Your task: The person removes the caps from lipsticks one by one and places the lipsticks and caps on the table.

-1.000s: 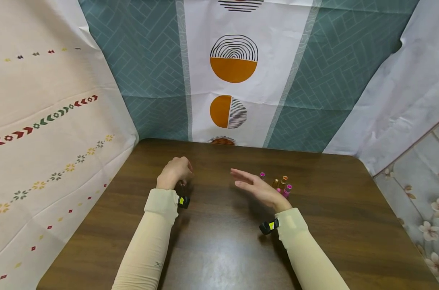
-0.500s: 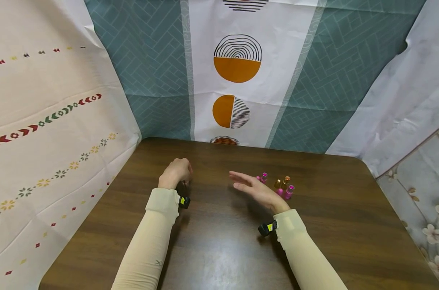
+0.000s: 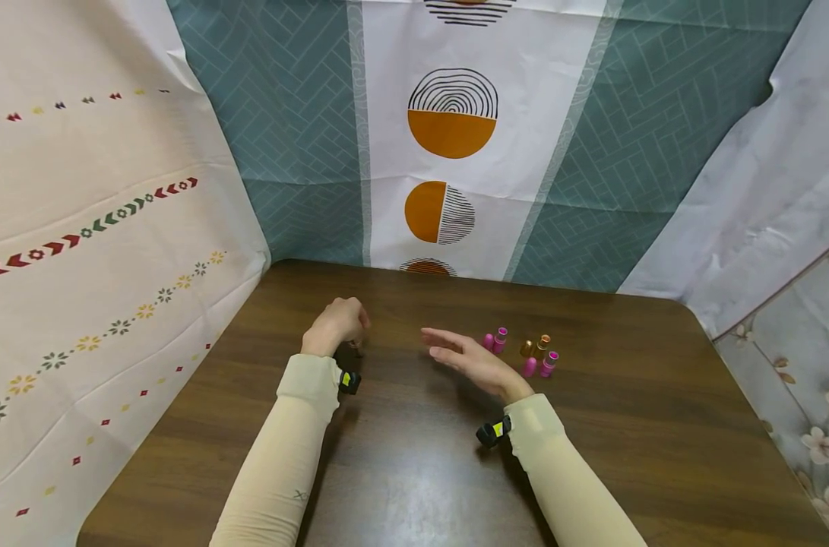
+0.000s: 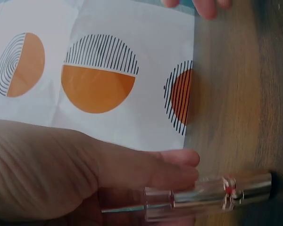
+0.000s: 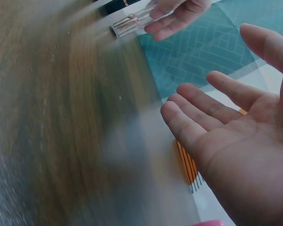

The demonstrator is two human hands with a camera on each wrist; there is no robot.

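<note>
Silvery tube (image 4: 203, 197); cream sleeves (image 3: 277, 448); brown wood-grain table (image 3: 407, 433).

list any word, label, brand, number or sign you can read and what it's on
No text can be read.
Dark mark on the left sleeve: too small to make out.
Yellow patches on the wrist cameras: too small.
Shiny tube in the left hand: blurred, nothing readable.
Pink tubes and gold tube on the table: too small to tell.
</note>
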